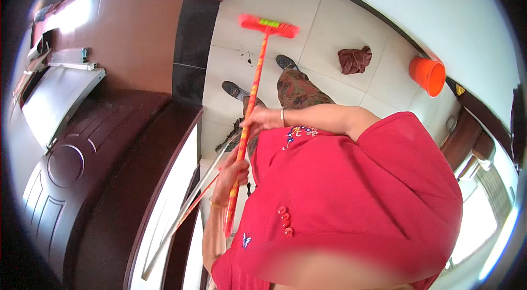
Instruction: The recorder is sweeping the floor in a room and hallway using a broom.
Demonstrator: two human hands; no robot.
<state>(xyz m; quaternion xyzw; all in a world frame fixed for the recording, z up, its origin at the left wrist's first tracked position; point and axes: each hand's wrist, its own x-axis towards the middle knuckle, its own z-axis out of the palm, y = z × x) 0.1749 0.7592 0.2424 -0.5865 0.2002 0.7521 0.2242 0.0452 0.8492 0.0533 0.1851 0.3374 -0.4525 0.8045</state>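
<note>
A push-type broom with a red head (284, 29) crosses the view, its red-and-yellow patterned handle (256, 80) slanting down toward my body. My right hand (261, 119), with a pale bangle at the wrist, is closed around the middle of the handle. Lower down, near the handle's end, my left hand (233, 174) grips it too. The broom head is over the tiled floor (329, 22) beyond my feet, slightly blurred. Small dark debris (248, 58) lies on the tiles, left of the handle and nearer me than the head.
A crumpled brown cloth or bag (354, 59) lies right of my feet. An orange bucket (428, 76) stands by the wall. Left of me, a pale pole (181, 216) leans near a dark stringy mop head (229, 137). Farther left are a black threshold (193, 38) and dark wooden door (66, 166).
</note>
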